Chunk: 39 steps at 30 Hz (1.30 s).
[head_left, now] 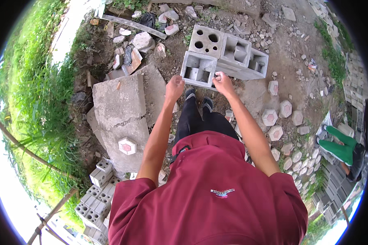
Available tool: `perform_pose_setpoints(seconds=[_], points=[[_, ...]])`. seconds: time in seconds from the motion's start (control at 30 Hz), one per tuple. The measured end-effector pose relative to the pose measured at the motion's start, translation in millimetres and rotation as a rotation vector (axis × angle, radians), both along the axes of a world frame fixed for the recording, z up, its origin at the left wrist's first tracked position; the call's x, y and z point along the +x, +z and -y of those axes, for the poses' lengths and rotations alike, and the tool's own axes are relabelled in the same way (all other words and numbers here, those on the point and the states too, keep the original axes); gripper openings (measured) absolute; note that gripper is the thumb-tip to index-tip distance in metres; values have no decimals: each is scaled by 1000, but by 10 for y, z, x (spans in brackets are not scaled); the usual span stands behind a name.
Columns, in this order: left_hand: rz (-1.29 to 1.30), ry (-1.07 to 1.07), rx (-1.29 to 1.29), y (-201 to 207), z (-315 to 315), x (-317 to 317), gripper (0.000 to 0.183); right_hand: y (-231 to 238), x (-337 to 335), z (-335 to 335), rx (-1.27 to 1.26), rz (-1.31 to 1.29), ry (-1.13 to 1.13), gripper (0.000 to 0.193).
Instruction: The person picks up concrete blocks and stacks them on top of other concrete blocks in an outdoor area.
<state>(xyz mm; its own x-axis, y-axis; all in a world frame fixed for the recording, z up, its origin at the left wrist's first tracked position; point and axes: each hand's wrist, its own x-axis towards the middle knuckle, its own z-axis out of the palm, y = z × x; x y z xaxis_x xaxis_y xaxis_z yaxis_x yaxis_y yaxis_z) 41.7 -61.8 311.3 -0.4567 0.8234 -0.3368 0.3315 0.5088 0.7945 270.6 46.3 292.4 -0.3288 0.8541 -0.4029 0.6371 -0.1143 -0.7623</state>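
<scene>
A grey hollow concrete block (214, 70) with square openings facing up stands just beyond my feet, at the near left of a small stack. My left hand (175, 87) is closed at its near left corner, fingers curled. At its right side my right hand (223, 83) is also closed, thumb and fingers against the edge. Behind it, a block (205, 50) shows round holes on its upper face. To its right are two more hollow blocks, one (236, 41) beside it and another (257, 63) at the stack's right end. The fingertips are partly hidden.
A cracked concrete slab (118, 102) lies left, with a hexagonal paver (127, 146) on it. More hexagonal pavers (269, 117) lie on the right. Holed blocks (93, 206) are piled lower left. A person in green trousers (339, 145) is at the far right. Rubble (143, 41) covers the far ground.
</scene>
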Motion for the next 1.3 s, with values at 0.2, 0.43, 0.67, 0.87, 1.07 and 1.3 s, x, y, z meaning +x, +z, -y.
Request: perform_pose_setpoints(seconds=[0.2,0.43,0.67,0.87,1.07,1.3], points=[[-200,-149,-182,-1264,-504,-326,58,-802,-214,-63,-184,161,-163,84],[156,-170,-435,-1947,-1037,-373,72,-1518,-118,-162,-318,260,-288,94],[327,-113,-339,-2371,-940,-549,59,-1779,-336,-309,-368,237,-220,77],[569,-80,-391,-2094,-920,-656,45,-1512,-434,-323,-324,219,-198,58],[689,-233,-389,-1326,-555,-440,65,-753,-46,417,-140,214,-259,55],[850,-288,-305,-188,-174,89,69,426,446,1248,-77,147,-392,66]])
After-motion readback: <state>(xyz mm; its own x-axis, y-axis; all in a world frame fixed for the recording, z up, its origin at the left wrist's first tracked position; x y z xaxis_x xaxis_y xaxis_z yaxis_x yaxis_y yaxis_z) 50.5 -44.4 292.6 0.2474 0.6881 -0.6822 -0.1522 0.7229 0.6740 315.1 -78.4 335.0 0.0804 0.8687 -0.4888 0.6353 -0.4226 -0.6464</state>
